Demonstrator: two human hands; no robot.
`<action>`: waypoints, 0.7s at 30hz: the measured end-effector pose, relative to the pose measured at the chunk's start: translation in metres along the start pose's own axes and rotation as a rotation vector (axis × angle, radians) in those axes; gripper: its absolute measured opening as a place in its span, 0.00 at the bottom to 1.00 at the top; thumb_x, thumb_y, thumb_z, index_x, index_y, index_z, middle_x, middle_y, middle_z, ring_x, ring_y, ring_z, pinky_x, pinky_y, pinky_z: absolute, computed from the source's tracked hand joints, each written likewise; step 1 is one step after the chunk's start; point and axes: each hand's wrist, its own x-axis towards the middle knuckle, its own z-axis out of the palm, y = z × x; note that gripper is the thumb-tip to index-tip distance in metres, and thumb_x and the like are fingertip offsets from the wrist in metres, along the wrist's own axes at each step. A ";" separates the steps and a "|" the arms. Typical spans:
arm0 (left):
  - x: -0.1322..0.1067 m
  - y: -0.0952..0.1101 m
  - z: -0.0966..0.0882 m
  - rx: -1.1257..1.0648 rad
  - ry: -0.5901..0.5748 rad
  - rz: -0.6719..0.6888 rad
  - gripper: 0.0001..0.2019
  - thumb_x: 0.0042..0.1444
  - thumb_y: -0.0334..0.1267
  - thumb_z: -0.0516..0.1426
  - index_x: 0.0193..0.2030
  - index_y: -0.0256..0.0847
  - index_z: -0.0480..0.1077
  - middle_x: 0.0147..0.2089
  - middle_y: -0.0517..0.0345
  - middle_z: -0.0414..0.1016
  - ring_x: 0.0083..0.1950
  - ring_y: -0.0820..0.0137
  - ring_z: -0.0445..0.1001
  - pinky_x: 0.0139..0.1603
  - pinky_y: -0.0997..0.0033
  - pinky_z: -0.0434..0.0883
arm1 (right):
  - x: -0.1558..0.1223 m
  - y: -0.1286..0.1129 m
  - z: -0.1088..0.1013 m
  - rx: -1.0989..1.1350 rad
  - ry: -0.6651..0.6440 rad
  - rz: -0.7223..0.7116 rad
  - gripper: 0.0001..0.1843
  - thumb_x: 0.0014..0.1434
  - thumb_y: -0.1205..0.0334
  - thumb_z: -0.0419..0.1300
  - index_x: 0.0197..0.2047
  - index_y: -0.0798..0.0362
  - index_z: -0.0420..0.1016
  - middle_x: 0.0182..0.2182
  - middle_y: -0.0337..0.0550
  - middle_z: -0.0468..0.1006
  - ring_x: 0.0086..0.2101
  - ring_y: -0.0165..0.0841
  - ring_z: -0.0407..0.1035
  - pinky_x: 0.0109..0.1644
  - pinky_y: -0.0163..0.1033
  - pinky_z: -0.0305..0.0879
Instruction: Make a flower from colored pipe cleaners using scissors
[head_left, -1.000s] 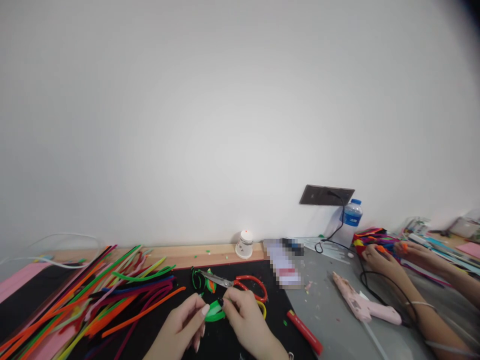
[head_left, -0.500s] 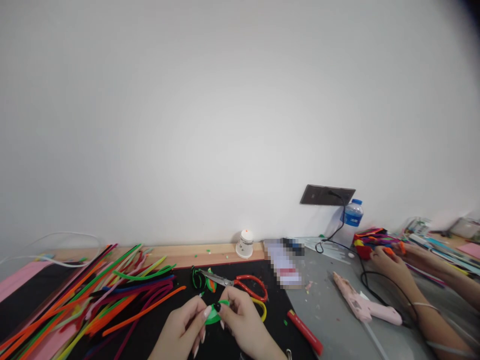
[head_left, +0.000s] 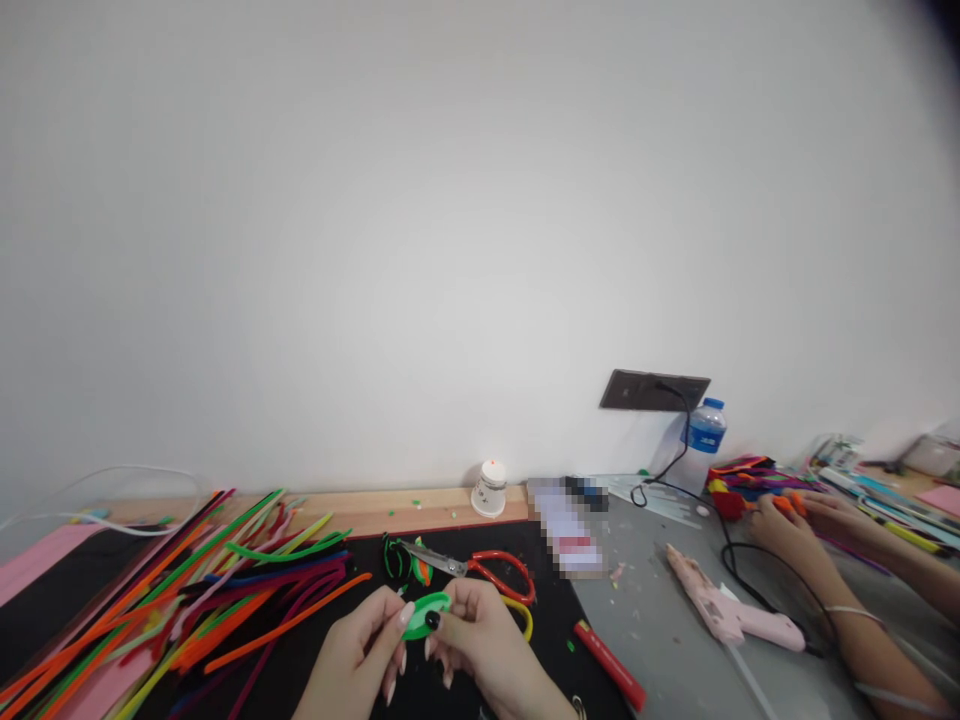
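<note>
A green pipe cleaner piece (head_left: 429,605), bent into an oval with a lighter green middle, is pinched between my two hands above the black mat. My left hand (head_left: 364,645) grips its left end between thumb and forefinger. On its right side, my right hand (head_left: 484,632) presses it with thumb and fingers. Just beyond lie scissors with red handles (head_left: 501,575), blades pointing left. Beside the blades are a black and green pipe cleaner coil (head_left: 395,558) and a small green and orange piece (head_left: 424,572). A yellow handle (head_left: 523,617) peeks out from behind my right hand.
Loose pipe cleaners (head_left: 225,600) spread across the left. A white cup-shaped holder (head_left: 490,490) stands by the wall. At right are a red tube (head_left: 610,665), a pink glue gun (head_left: 727,605) with its cord, a water bottle (head_left: 703,440) and a co-worker's hands (head_left: 795,530).
The green piece has turned in my fingers, so more of its oval face shows. My fingers have shifted slightly along it. The co-worker's hands have moved a little.
</note>
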 end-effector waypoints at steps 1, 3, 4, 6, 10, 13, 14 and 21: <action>0.000 -0.001 0.000 0.009 0.003 0.008 0.19 0.54 0.53 0.47 0.21 0.41 0.59 0.16 0.69 0.58 0.15 0.77 0.57 0.18 0.79 0.57 | -0.001 -0.001 0.001 0.027 -0.009 -0.003 0.15 0.44 0.56 0.62 0.26 0.58 0.64 0.17 0.38 0.71 0.13 0.21 0.58 0.17 0.28 0.55; 0.001 -0.001 -0.001 0.029 0.003 0.024 0.19 0.55 0.53 0.46 0.21 0.41 0.59 0.16 0.69 0.58 0.15 0.77 0.57 0.18 0.79 0.58 | -0.002 -0.004 0.002 0.062 -0.015 -0.004 0.13 0.45 0.57 0.62 0.27 0.58 0.64 0.18 0.39 0.72 0.14 0.21 0.59 0.17 0.28 0.56; 0.001 -0.001 -0.001 0.039 0.004 0.028 0.19 0.55 0.53 0.46 0.21 0.41 0.60 0.16 0.69 0.59 0.15 0.77 0.58 0.18 0.79 0.58 | -0.002 -0.006 0.002 0.068 -0.013 0.001 0.13 0.46 0.58 0.61 0.26 0.58 0.64 0.18 0.39 0.72 0.14 0.21 0.59 0.17 0.28 0.56; 0.000 0.000 0.000 0.056 0.006 0.036 0.19 0.55 0.52 0.46 0.21 0.41 0.60 0.16 0.69 0.59 0.15 0.77 0.58 0.18 0.79 0.58 | -0.002 -0.008 0.004 0.068 -0.002 0.012 0.12 0.47 0.58 0.60 0.26 0.58 0.64 0.17 0.39 0.72 0.13 0.21 0.58 0.17 0.28 0.56; -0.001 0.003 0.001 0.048 -0.004 0.041 0.18 0.54 0.51 0.48 0.21 0.41 0.60 0.16 0.68 0.59 0.15 0.76 0.59 0.18 0.79 0.58 | -0.001 -0.007 0.004 0.058 0.021 0.028 0.07 0.47 0.62 0.57 0.26 0.56 0.63 0.15 0.36 0.70 0.12 0.21 0.56 0.15 0.27 0.54; -0.001 0.005 0.001 0.068 -0.018 0.050 0.17 0.55 0.49 0.48 0.21 0.41 0.60 0.15 0.68 0.59 0.14 0.76 0.59 0.18 0.79 0.57 | -0.001 -0.005 0.004 0.072 0.039 0.042 0.03 0.45 0.65 0.55 0.26 0.56 0.63 0.15 0.35 0.69 0.13 0.21 0.56 0.15 0.26 0.53; -0.001 0.005 0.001 0.080 -0.019 0.055 0.17 0.55 0.48 0.48 0.21 0.41 0.60 0.15 0.68 0.59 0.14 0.77 0.59 0.17 0.79 0.57 | -0.001 -0.004 0.004 0.079 0.041 0.048 0.03 0.44 0.66 0.54 0.26 0.56 0.63 0.15 0.35 0.69 0.13 0.21 0.57 0.16 0.26 0.53; -0.002 0.003 0.001 0.102 -0.032 0.057 0.17 0.56 0.48 0.47 0.21 0.41 0.60 0.16 0.68 0.59 0.15 0.76 0.60 0.17 0.80 0.57 | -0.001 -0.006 0.006 0.111 0.043 0.081 0.04 0.41 0.71 0.51 0.25 0.56 0.63 0.16 0.36 0.70 0.13 0.21 0.57 0.16 0.26 0.54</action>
